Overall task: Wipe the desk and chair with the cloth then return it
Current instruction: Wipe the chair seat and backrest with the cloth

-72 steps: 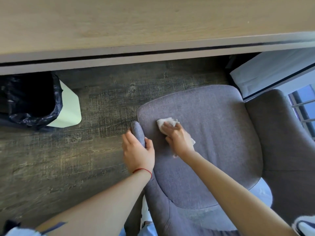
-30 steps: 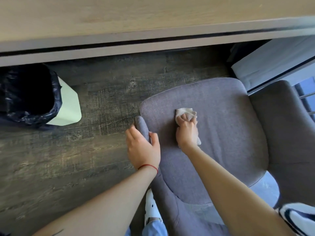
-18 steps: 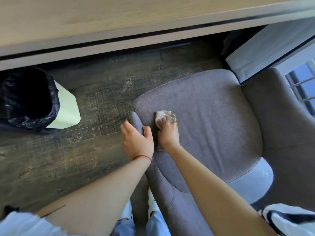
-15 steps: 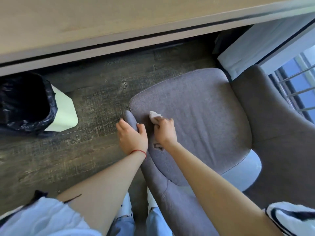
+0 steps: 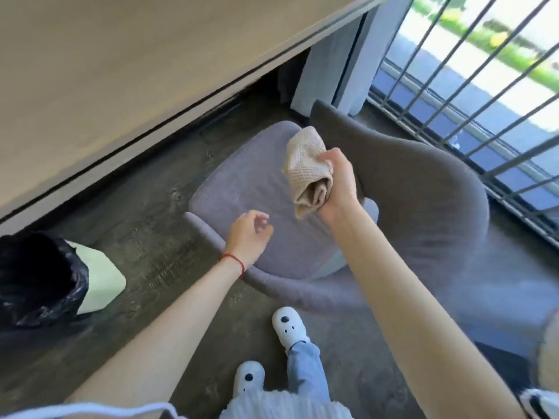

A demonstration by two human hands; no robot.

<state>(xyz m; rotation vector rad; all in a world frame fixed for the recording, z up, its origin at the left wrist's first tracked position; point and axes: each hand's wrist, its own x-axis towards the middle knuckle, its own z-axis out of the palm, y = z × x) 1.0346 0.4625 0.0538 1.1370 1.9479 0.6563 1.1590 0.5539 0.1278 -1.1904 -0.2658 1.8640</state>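
A beige knitted cloth [image 5: 305,170] is bunched in my right hand [image 5: 338,186], lifted clear above the seat of the grey fabric chair [image 5: 242,189]. My left hand [image 5: 249,234] hovers over the chair's near left armrest with its fingers loosely apart, holding nothing. The chair's curved backrest stands at the right, behind my right hand. The light wooden desk [image 5: 106,62] runs across the top left, its front edge above the chair.
A pale green bin [image 5: 99,285] with a black liner stands on the dark wood floor at the left. A window with metal bars [image 5: 472,86] and a grey curtain [image 5: 332,49] lie at the right. My white slippers [image 5: 287,326] stand below the chair.
My right hand has lifted the cloth off the seat and raised it. My left hand has let go of the armrest. The view has swung right, showing the window.
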